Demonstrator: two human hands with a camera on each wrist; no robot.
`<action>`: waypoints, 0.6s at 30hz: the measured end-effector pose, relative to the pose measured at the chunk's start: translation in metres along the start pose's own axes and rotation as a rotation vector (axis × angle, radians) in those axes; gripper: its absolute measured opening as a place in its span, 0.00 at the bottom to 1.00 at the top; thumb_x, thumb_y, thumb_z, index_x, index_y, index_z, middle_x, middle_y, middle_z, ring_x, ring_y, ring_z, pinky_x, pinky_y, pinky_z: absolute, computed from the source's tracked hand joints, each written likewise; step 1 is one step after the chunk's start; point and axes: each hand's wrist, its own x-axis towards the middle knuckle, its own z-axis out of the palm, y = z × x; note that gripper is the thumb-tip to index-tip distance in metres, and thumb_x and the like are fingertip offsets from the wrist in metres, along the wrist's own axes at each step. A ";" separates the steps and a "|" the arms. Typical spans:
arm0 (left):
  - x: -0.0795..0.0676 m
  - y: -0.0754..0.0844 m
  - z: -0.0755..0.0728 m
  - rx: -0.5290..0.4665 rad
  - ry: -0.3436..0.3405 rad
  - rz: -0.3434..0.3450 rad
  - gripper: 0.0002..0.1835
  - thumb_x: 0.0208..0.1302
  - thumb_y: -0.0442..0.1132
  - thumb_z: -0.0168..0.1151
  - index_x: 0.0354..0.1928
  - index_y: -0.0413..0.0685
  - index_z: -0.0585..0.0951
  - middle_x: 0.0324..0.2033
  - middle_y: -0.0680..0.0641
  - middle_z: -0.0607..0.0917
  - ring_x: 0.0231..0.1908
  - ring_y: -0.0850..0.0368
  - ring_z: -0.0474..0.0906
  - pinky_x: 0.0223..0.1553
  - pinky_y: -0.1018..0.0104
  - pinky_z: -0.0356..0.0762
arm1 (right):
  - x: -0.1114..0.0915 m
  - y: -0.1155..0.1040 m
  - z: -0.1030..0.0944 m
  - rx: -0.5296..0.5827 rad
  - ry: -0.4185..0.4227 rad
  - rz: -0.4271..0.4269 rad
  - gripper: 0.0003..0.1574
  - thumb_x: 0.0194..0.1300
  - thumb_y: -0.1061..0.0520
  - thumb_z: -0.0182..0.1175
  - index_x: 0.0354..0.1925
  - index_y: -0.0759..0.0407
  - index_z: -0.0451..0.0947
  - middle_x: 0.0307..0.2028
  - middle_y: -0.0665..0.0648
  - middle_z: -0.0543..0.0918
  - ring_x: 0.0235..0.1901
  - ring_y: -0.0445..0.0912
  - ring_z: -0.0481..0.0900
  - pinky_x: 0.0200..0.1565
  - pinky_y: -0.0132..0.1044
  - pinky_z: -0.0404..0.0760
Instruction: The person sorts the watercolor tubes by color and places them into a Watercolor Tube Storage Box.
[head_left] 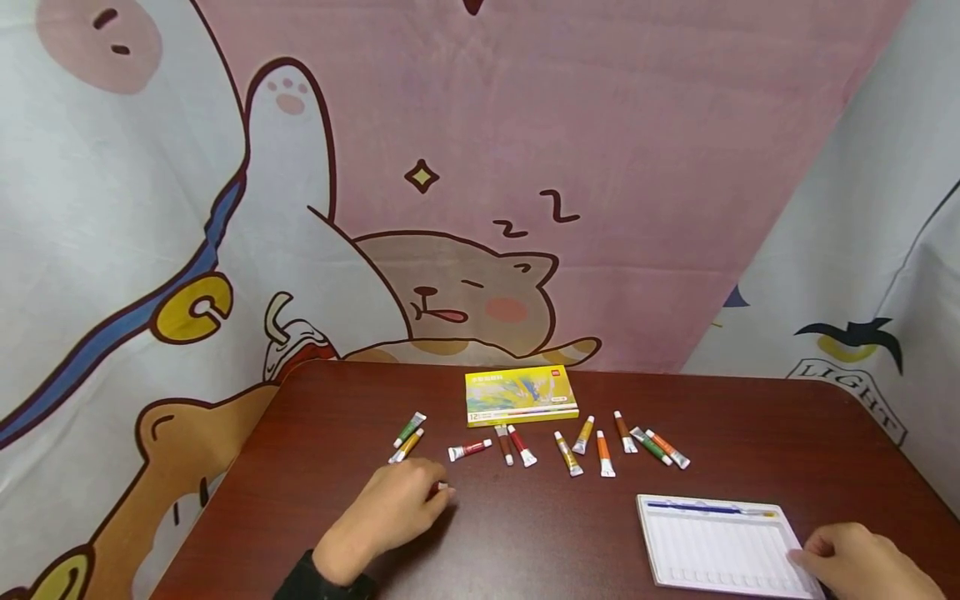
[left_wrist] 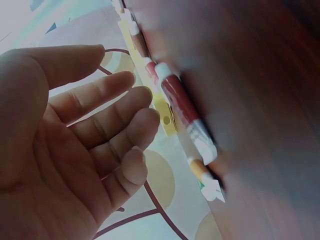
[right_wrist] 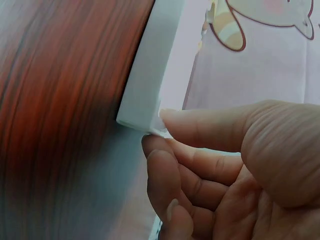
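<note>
My left hand point(head_left: 393, 507) hovers over the table's left part with loosely bent fingers and nothing in them. Just beyond its fingertips in the left wrist view lies a dark red paint tube point(left_wrist: 181, 102) with a white cap; the hand mostly hides this tube from the head view. At the right, my right hand point(head_left: 862, 560) pinches the right edge of a white plastic tray point(head_left: 712, 550). Thumb and fingers meet at the tray's corner point(right_wrist: 152, 112) in the right wrist view. A blue paintbrush point(head_left: 697, 507) lies in the tray's upper slot.
A yellow paint box point(head_left: 521, 396) sits at the table's back edge. Before it lie several paint tubes: green point(head_left: 409, 429), red point(head_left: 470, 450), yellow point(head_left: 583, 435), orange point(head_left: 605, 454) and brown point(head_left: 624, 432) among them. A printed cloth point(head_left: 637, 167) hangs behind the table point(head_left: 540, 533).
</note>
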 end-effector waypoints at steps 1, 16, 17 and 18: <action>0.000 0.001 0.000 0.000 -0.002 0.005 0.08 0.60 0.48 0.62 0.25 0.59 0.78 0.18 0.61 0.72 0.20 0.65 0.66 0.19 0.65 0.65 | 0.000 -0.004 0.002 -0.002 0.002 -0.012 0.14 0.56 0.50 0.65 0.26 0.60 0.78 0.19 0.51 0.74 0.22 0.46 0.71 0.26 0.44 0.72; 0.001 0.021 0.008 -0.024 0.004 0.095 0.15 0.59 0.40 0.60 0.15 0.61 0.75 0.14 0.64 0.71 0.18 0.69 0.66 0.19 0.66 0.68 | -0.001 -0.057 0.022 0.005 0.029 -0.123 0.16 0.52 0.45 0.67 0.28 0.56 0.81 0.23 0.51 0.79 0.23 0.44 0.71 0.27 0.43 0.73; 0.001 0.022 0.008 -0.024 0.004 0.098 0.16 0.59 0.40 0.60 0.14 0.62 0.74 0.13 0.64 0.70 0.17 0.69 0.66 0.18 0.66 0.68 | -0.002 -0.062 0.023 0.007 0.031 -0.128 0.16 0.52 0.45 0.68 0.29 0.56 0.82 0.23 0.51 0.79 0.23 0.44 0.71 0.28 0.43 0.73; 0.001 0.023 0.008 -0.022 0.008 0.103 0.17 0.59 0.40 0.60 0.13 0.61 0.73 0.12 0.64 0.69 0.16 0.69 0.65 0.17 0.66 0.67 | -0.003 -0.066 0.024 0.012 0.032 -0.130 0.16 0.51 0.45 0.68 0.29 0.56 0.82 0.24 0.51 0.79 0.23 0.44 0.71 0.27 0.43 0.73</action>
